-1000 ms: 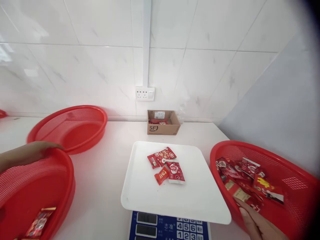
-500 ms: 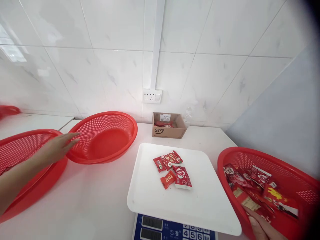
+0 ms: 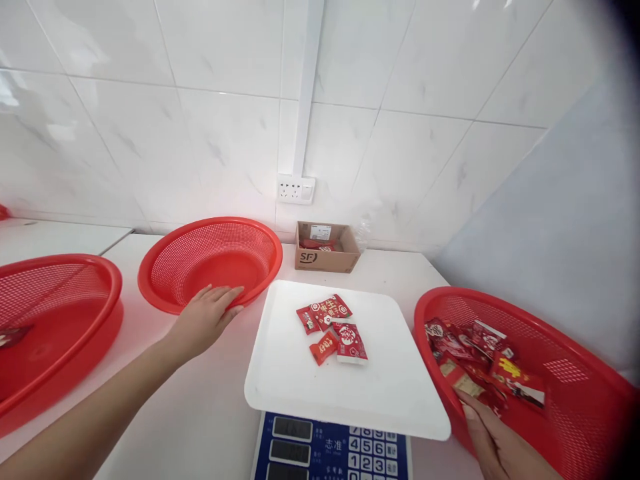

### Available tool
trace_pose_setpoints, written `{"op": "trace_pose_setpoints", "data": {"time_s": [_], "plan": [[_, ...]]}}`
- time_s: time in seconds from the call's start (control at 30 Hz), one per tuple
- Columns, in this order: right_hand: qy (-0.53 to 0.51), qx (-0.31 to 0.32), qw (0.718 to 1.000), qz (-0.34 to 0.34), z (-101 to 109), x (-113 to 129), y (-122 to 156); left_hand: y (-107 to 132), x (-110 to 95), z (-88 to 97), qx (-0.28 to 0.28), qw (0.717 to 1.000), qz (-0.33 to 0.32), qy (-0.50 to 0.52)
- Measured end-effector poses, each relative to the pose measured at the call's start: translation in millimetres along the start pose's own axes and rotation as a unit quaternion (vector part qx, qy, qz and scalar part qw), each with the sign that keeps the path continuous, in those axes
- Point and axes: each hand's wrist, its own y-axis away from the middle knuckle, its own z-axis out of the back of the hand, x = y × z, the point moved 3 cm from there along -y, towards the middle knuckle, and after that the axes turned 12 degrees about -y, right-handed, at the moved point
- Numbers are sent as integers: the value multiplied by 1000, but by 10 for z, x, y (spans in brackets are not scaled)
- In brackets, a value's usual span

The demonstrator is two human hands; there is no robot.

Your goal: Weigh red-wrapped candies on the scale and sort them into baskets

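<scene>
My left hand [image 3: 213, 317] is open, fingers stretched out over the near rim of a red plastic basket [image 3: 163, 263] whose visible inside holds nothing. My right hand [image 3: 493, 437] is closed at the left rim of another red basket [image 3: 425, 320], apparently gripping that rim; part of the fingers is out of sight. Inside this basket, close to the fingertips, lie several red snack packets [image 3: 517, 380], one with a tan panel. Between my hands, a white weighing tray [image 3: 300, 393] bears several small red packets [image 3: 351, 341], on top of a blue digital scale [image 3: 333, 447].
A third red basket [image 3: 100, 333] stands at the left with a dark red packet [image 3: 15, 335] in it. Against the tiled wall sits a small cardboard box [image 3: 325, 260] with red packets inside, below a wall socket [image 3: 296, 189]. A grey-blue panel [image 3: 550, 220] rises behind the right basket.
My left hand has moved right, from above the left basket to the near rim of the middle one. My right hand stays at the right basket's rim. The view has shifted slightly.
</scene>
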Motion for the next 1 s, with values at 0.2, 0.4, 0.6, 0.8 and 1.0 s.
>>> {"op": "trace_pose_setpoints", "data": {"time_s": [0.2,0.4,0.6,0.8,1.0], "plan": [[-14,15,998,-57,-43,26,22,-188,-854,43,25,981,-157,116],[-16,39,995,-86,0,65,10,-393,-1304,-29,109,969,-191,112],[-6,77,986,-144,77,183,-41,-454,-1283,32,92,981,-129,116],[1,74,986,-150,97,246,-40,-292,-1456,100,120,976,-151,102],[12,45,992,-119,114,281,-32,-215,-1575,58,176,967,-174,62]]}}
